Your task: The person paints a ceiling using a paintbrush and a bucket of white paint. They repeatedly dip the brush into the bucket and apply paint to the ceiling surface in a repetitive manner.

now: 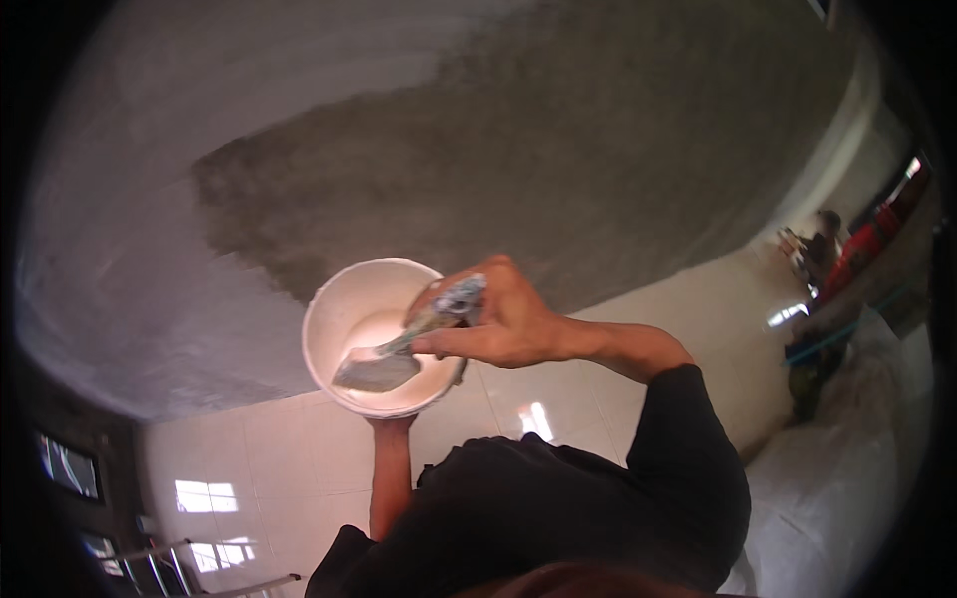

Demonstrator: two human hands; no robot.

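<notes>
My right hand [503, 319] is closed around the paint-smeared handle of a putty knife [377, 371]. The knife's wide grey blade lies inside a white bucket [329, 299], resting on white paste at the bottom. My left hand [391, 423] supports the bucket from below; the bucket hides most of it, and only the wrist and heel show. I hold the bucket at chest height, close to a wall.
A grey plastered wall [558, 149] fills the upper view, with a lighter coated area [140, 140] on its left. Glossy white floor tiles [289, 468] lie below. Another person [827, 244] sits far right. White sheeting [847, 478] covers something at right, and a metal frame [169, 563] stands lower left.
</notes>
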